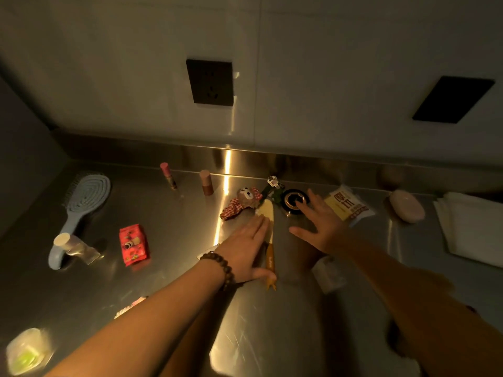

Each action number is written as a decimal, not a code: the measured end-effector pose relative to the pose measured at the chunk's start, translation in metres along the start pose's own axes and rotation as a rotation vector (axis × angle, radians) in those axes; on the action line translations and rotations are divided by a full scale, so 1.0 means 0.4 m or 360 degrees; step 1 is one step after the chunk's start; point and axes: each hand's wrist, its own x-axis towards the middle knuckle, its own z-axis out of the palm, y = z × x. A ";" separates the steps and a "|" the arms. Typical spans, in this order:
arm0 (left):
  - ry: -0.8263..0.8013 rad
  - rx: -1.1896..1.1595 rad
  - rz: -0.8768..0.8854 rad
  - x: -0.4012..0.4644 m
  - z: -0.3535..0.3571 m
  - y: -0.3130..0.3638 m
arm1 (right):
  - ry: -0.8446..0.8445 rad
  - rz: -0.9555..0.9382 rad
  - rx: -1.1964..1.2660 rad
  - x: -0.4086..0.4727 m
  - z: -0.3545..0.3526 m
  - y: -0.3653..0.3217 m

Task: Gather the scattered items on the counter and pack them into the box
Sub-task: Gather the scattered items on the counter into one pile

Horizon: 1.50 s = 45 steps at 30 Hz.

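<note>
Steel counter (163, 281) holds the scatter; no box in view. Hairbrush (84, 202) far left, red snack pack (134, 244) nearer. Left hand (245, 248), fingers straight and together, lies flat against the cream comb (268, 221), likely to sweep it in. Right hand (318, 227) spread, fingertip on the round compact (295, 200), probably reaching to gather it.

Blue hairbrush (81, 210) flat at left; red snack packet (134, 244) nearby; bear scrunchie (243, 201) centre; yellow packet (348, 205) right.
</note>
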 end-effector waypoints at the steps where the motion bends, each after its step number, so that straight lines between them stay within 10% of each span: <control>1: -0.0076 0.0027 0.0016 -0.006 0.008 0.003 | -0.0004 0.0029 0.0061 -0.024 0.001 -0.005; 7: -0.0298 0.0107 -0.0035 -0.010 0.046 0.019 | 0.0126 -0.0153 -0.0166 -0.200 0.013 -0.027; 14: -0.0262 0.0172 -0.0118 0.002 0.056 0.045 | 0.0158 0.0298 0.0115 -0.293 0.050 -0.063; 27: -0.0170 0.0095 -0.0432 0.116 0.025 0.051 | 0.0691 0.0285 0.0347 0.019 -0.087 0.007; 45: 0.0016 0.0144 -0.0513 0.171 0.048 0.028 | 0.0603 0.0203 0.0429 0.210 -0.027 0.051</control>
